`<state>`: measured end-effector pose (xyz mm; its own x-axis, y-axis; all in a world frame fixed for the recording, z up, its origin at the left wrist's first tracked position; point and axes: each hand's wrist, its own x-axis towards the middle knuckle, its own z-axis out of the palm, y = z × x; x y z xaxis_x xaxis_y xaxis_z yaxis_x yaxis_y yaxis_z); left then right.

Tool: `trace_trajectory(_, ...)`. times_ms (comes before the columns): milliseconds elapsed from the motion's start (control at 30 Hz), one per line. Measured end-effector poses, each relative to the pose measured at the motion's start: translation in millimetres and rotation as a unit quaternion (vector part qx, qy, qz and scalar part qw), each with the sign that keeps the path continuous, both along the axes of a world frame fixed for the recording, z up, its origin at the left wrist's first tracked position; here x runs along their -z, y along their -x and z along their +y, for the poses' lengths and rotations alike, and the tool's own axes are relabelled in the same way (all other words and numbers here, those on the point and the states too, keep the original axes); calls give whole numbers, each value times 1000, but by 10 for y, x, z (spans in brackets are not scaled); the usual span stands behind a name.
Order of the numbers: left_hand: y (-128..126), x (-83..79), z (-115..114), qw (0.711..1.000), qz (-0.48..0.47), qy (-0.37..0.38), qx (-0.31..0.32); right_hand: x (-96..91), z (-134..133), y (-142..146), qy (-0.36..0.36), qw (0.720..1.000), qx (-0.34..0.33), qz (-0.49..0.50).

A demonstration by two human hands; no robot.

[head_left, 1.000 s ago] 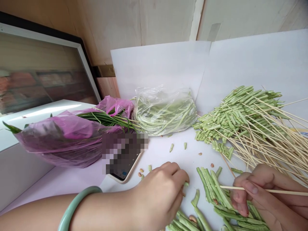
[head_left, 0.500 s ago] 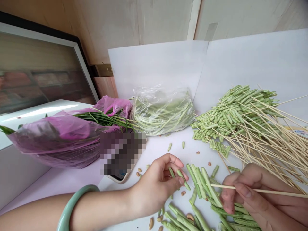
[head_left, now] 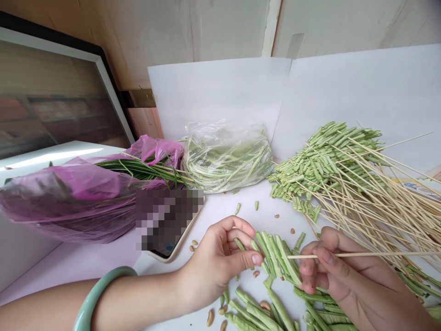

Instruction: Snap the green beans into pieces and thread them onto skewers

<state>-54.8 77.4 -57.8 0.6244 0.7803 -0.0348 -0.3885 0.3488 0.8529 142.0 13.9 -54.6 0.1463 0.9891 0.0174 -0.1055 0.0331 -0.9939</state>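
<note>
My right hand pinches a thin bamboo skewer between thumb and fingers. Several cut green bean pieces sit side by side across the skewer's left end. With thumb and fingertips, my left hand grips a short bean piece close against that row; whether the skewer pierces it is hidden. Another bean piece rests within the left fingers. Below both hands lie loose cut bean pieces and a few tan, curved seeds.
Filled bean skewers are heaped at the back right, their bare sticks pointing right. A clear bag of long beans stands at the back. Left of it are a purple bag of green stalks and a phone.
My left hand's bean piece has come up against the row on the skewer, where a gap showed before. The whole view has shifted slightly, so things appear further left.
</note>
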Motion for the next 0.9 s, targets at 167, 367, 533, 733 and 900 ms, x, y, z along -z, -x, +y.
trace_trajectory(167,4,-28,-16,1000,-2,22,-15,34,6,-39,2,993,-77,91)
trace_trajectory(367,10,-40,-42,999,0,32,-10,42,3,-22,11,986,-92,137)
trace_trajectory(533,15,-5,-32,1000,-8,23,-3,83,2,-23,44,974,-100,197)
trace_trajectory(733,12,8,-31,1000,-17,18,-5,69,3,-2,37,975,-100,194)
trace_trajectory(900,3,14,-44,1000,2,19,-20,36,14,13,49,984,-76,151)
